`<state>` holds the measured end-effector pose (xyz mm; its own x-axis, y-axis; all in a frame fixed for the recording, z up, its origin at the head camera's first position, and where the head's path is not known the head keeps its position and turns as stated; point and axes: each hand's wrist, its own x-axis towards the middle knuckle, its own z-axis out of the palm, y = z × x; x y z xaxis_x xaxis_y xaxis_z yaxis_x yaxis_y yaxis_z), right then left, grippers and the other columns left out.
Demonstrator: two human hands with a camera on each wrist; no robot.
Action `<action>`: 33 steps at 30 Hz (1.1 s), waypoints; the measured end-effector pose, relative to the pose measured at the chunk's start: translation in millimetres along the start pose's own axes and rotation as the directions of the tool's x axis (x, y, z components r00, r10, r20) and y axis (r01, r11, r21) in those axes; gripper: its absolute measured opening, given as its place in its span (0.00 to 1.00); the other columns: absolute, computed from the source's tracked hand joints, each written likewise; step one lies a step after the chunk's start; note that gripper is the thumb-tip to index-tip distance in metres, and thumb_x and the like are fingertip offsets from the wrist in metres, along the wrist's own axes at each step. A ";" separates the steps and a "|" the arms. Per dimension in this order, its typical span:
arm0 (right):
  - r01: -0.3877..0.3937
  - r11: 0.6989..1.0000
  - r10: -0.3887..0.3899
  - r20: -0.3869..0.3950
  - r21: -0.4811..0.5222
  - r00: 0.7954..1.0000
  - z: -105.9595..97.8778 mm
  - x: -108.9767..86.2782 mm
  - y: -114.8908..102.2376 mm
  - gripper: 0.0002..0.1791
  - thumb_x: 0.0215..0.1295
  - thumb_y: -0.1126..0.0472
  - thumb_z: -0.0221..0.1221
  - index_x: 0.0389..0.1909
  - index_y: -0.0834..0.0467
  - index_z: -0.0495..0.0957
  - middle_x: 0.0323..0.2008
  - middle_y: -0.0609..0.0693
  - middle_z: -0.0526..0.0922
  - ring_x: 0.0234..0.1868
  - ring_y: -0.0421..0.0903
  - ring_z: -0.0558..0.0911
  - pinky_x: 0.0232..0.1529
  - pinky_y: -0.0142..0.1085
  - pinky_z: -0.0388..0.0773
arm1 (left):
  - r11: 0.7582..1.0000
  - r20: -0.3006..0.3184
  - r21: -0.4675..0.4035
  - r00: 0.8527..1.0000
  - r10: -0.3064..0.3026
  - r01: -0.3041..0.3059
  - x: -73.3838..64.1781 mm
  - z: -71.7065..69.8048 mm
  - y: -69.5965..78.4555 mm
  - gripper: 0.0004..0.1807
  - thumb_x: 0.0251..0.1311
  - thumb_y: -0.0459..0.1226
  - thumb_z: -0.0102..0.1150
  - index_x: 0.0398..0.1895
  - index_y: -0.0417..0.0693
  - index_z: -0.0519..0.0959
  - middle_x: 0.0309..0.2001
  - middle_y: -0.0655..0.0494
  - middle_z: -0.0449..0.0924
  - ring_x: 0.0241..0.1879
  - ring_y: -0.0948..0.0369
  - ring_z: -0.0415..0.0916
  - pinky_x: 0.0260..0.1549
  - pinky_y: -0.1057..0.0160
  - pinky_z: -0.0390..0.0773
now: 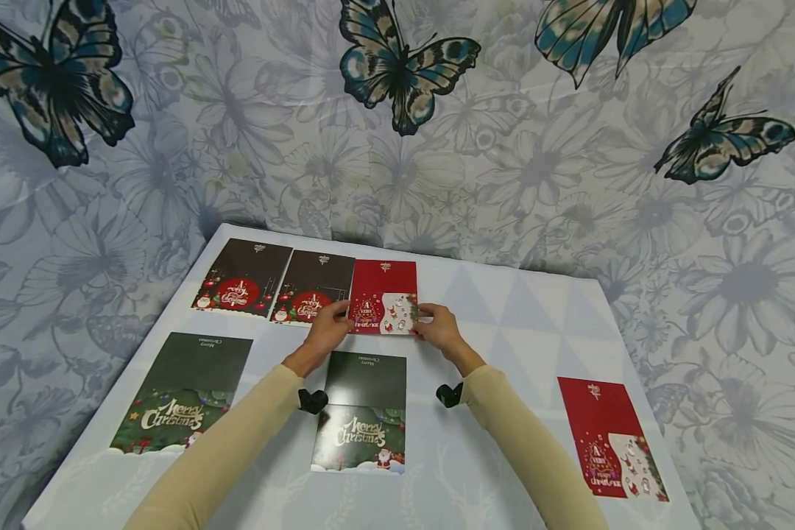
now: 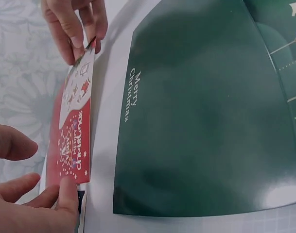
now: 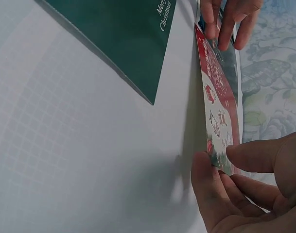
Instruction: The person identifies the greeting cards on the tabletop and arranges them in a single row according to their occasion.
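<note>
A red Christmas card [image 1: 384, 283], unfolded with white panel art, is at the back middle of the table, its near edge tilted up. My right hand [image 1: 440, 329] pinches its near right corner; in the right wrist view the thumb [image 3: 254, 156] lies on the printed face and fingers are beneath. At the other end, my left hand [image 1: 327, 331] touches the left edge with relaxed fingers [image 2: 67, 196], the thumb apart from the card. Two dark Santa cards, a left one [image 1: 248, 265] and a right one [image 1: 318, 276], lie beside it; the left hand partly overlaps the right one.
A green card [image 1: 364, 383] lies in front of the hands, between the forearms. Another green card [image 1: 195, 368] is at the left, partly behind the left sleeve. At the right lies a second red card [image 1: 599, 412]. The white table [image 1: 517, 309] meets a butterfly-printed cloth [image 1: 437, 191] behind.
</note>
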<state>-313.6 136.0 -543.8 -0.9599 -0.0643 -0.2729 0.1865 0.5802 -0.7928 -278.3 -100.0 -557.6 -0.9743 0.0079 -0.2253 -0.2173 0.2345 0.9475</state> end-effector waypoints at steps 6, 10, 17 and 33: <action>0.003 1.000 -0.003 0.013 0.006 1.000 -3.2 -2.2 1.1 0.28 0.66 0.68 0.61 0.67 0.65 0.71 0.58 0.61 0.80 0.46 0.48 0.83 0.39 0.36 0.85 | 1.000 0.011 0.000 1.000 0.015 -0.015 -0.1 2.0 -0.2 0.31 0.68 0.28 0.50 0.75 0.35 0.60 0.72 0.38 0.64 0.65 0.44 0.69 0.59 0.49 0.74; -0.003 1.000 0.003 0.035 -0.005 0.999 -6.4 -5.1 1.5 0.27 0.67 0.66 0.60 0.67 0.65 0.71 0.59 0.62 0.80 0.49 0.52 0.85 0.41 0.39 0.85 | 0.999 0.022 -0.003 0.999 0.037 -0.037 -1.4 2.1 1.4 0.31 0.67 0.27 0.50 0.75 0.36 0.61 0.72 0.38 0.63 0.64 0.44 0.70 0.55 0.52 0.75; 0.020 1.000 -0.021 0.042 0.019 0.999 -15.5 -11.2 2.0 0.26 0.69 0.67 0.59 0.67 0.66 0.70 0.59 0.63 0.80 0.51 0.56 0.86 0.44 0.43 0.85 | 0.998 0.040 0.003 0.997 0.060 -0.060 -3.8 3.3 3.3 0.31 0.68 0.29 0.50 0.75 0.36 0.61 0.73 0.39 0.62 0.65 0.45 0.70 0.54 0.53 0.75; 0.050 0.997 -0.054 0.088 0.054 0.995 -56.0 -33.5 23.3 0.22 0.72 0.63 0.59 0.64 0.65 0.74 0.57 0.62 0.82 0.51 0.55 0.86 0.47 0.43 0.84 | 0.996 0.068 0.009 0.994 0.083 -0.084 -7.8 24.9 9.1 0.30 0.67 0.29 0.51 0.74 0.39 0.64 0.70 0.38 0.67 0.67 0.44 0.69 0.58 0.48 0.75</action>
<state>-288.9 197.1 -522.6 -0.9465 -0.1665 -0.2763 0.1498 0.5317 -0.8336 -271.2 -73.8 -552.9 -0.9826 0.0935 -0.1607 -0.1342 0.2420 0.9610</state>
